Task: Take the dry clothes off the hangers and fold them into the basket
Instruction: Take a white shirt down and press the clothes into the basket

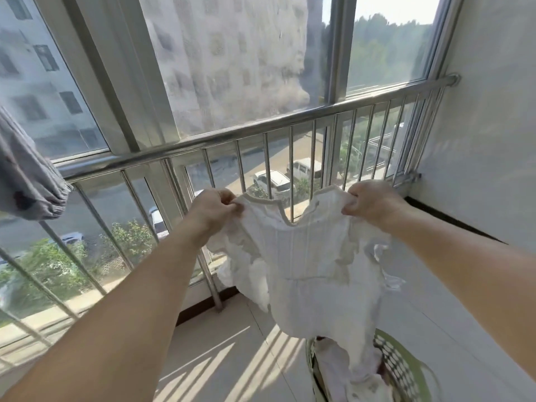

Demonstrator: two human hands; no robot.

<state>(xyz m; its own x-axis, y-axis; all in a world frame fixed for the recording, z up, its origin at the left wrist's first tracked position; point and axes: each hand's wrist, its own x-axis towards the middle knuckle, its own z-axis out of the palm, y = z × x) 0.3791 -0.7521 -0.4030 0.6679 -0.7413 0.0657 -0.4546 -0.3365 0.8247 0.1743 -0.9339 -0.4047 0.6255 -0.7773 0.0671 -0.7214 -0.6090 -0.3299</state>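
A small white dress with a scalloped neckline hangs spread out in front of me. My left hand pinches its left shoulder and my right hand pinches its right shoulder, both at about the same height. The dress's hem dangles over a green laundry basket on the floor at the bottom right. Light-coloured clothes lie inside the basket. No hanger is in view.
A steel railing with vertical bars runs across in front of large windows. A grey garment hangs at the left edge. A white wall closes off the right side. The tiled floor lies below.
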